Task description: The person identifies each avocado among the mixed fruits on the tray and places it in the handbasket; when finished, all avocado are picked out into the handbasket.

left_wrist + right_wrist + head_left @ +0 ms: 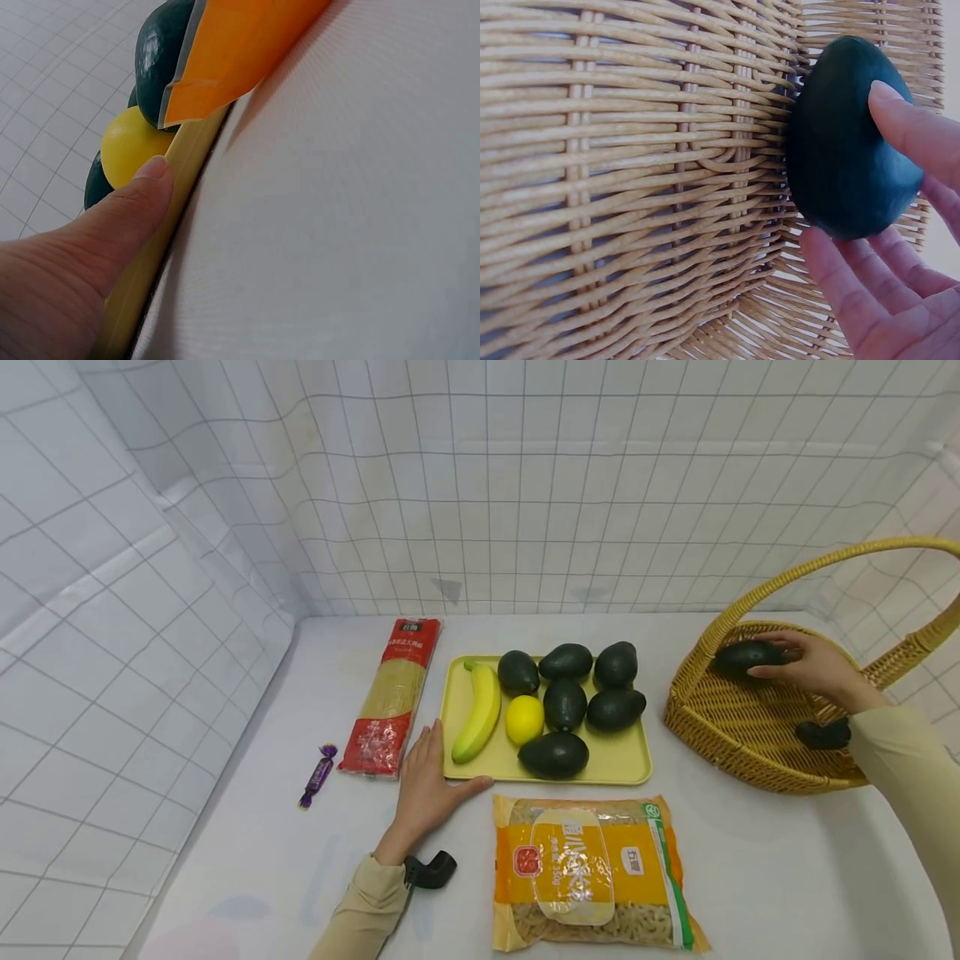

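Observation:
In the basket (720, 718) at the right, my right hand (821, 668) grips a dark green avocado (847, 142) between thumb and fingers, close to the woven wall. My left hand (429, 785) rests at the near left corner of the yellow tray (480, 770), fingers fairly straight along its left edge. Its thumb (142, 199) lies along the rim in the left wrist view. On the tray are several avocados (553, 755), a yellow lemon (524, 719) and a banana (477, 713) at the left side.
A red pack of noodles (393, 693) lies left of the tray, with a purple wrapped candy (318, 777) beyond it. An orange and yellow bag of pasta (588, 872) lies in front of the tray. The basket's tall handle (825, 564) arches over it.

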Tool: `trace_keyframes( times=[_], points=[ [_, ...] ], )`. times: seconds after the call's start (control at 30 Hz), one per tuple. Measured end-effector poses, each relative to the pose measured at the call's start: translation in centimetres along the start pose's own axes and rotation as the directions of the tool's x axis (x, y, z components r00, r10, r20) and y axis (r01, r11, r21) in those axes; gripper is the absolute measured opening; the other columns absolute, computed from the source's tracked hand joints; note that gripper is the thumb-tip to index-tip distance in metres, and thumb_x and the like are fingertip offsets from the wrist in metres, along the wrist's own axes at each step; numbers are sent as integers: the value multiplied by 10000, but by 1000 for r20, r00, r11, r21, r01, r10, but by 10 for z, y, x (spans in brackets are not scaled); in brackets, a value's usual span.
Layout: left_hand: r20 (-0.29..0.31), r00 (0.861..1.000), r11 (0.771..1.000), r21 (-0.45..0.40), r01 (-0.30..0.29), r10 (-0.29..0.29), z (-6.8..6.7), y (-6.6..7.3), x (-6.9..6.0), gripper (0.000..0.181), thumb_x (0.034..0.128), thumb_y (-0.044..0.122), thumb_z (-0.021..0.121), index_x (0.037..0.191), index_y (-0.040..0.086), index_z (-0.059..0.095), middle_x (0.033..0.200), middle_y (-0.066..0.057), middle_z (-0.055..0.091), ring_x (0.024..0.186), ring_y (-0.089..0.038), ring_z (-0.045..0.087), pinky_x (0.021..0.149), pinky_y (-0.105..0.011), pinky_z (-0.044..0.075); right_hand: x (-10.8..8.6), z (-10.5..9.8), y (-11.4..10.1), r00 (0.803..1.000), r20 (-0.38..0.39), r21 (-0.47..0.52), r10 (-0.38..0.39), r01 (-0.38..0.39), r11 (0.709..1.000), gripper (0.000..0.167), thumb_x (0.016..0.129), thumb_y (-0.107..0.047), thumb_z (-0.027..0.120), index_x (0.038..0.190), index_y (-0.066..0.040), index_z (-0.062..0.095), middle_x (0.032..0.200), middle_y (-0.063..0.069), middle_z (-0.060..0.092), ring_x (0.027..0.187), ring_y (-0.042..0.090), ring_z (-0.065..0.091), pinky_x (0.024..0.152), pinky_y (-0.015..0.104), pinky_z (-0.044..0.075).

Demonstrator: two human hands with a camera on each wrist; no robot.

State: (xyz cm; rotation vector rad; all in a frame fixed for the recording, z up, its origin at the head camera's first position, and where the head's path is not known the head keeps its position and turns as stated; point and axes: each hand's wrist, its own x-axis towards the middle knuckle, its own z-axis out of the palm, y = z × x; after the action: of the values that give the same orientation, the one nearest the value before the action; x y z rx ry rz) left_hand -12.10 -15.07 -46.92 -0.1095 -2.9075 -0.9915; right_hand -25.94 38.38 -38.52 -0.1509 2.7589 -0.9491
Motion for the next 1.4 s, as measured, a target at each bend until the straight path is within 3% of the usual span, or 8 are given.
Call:
trace_keyframes(
  times=[0.3, 0.47, 0.63, 0.73, 0.87, 0.97, 1.17, 1.4],
  points=[
    [-12, 1000, 1000, 7, 7, -7, -1, -1, -1, 1159, 714, 562, 760, 1500, -20, 138, 1538, -196, 183, 1412, -322, 124, 1114, -511, 79, -5, -7, -9, 1000, 9, -29, -27, 27, 999, 759, 912, -412, 619, 1453, 14, 300, 1403, 359, 297, 1215, 542, 326, 884, 678, 328],
    [-6, 1000, 1000, 14, 5, -5, 0, 1, -2, 1165, 710, 580, 752, 1500, -20, 141, 1538, -196, 184, 1411, -324, 127, 1115, -509, 83, -28, -18, -22, 998, -22, -130, -61, 58, 990, 668, 928, -435, 581, 1394, 11, 407, 1320, 369, 406, 1157, 539, 388, 815, 696, 342],
    [-22, 1000, 1000, 27, 4, -4, 0, 1, -2, 1166, 706, 574, 758, 1498, -23, 146, 1537, -197, 188, 1410, -325, 132, 1113, -513, 90, -58, -20, -47, 992, -74, -126, -106, 96, 987, 553, 947, -389, 570, 1355, -29, 471, 1263, 318, 492, 1115, 480, 432, 766, 649, 388],
    [-22, 1000, 1000, 21, 2, -1, 0, 1, -1, 1166, 709, 572, 758, 1501, -19, 138, 1539, -195, 183, 1411, -321, 127, 1113, -513, 87, -77, -13, -61, 990, -108, -87, -96, 87, 992, 495, 955, -377, 560, 1342, -76, 491, 1255, 178, 521, 1065, 207, 509, 758, 424, 477],
    [-15, 1000, 1000, 13, 4, -4, 2, 1, -1, 1167, 709, 573, 757, 1502, -16, 134, 1539, -193, 182, 1412, -316, 124, 1113, -510, 83, -101, 6, -82, 980, -127, 11, -151, 154, 988, 366, 962, -265, 578, 1293, -112, 545, 1195, -27, 540, 929, -60, 522, 678, 130, 452],
    [-16, 1000, 1000, 14, 4, -4, 2, 0, -1, 1165, 709, 571, 758, 1502, -16, 137, 1538, -193, 188, 1412, -315, 127, 1114, -507, 83, -112, 25, -103, 953, -122, 47, -276, 283, 958, 288, 943, -143, 610, 1229, -113, 597, 1155, -69, 586, 931, -25, 571, 699, 124, 471],
    [-11, 1000, 1000, 19, 3, -2, 1, -1, -2, 1166, 711, 571, 756, 1500, -21, 134, 1538, -200, 179, 1413, -318, 119, 1113, -510, 83, -115, 59, -143, 852, -61, 57, -520, 524, 850, 331, 879, -30, 668, 1174, -177, 642, 1112, -37, 641, 956, 70, 591, 765, 155, 480],
    [-18, 1000, 1000, 18, -13, 13, 1, -1, -1, 1161, 711, 564, 762, 1496, -29, 145, 1533, -205, 192, 1410, -324, 128, 1113, -509, 90, -98, 94, -170, 832, 54, 84, -552, 547, 833, 249, 913, -199, 659, 1158, -239, 655, 1110, -136, 630, 945, 88, 581, 779, 289, 495]
  ],
)
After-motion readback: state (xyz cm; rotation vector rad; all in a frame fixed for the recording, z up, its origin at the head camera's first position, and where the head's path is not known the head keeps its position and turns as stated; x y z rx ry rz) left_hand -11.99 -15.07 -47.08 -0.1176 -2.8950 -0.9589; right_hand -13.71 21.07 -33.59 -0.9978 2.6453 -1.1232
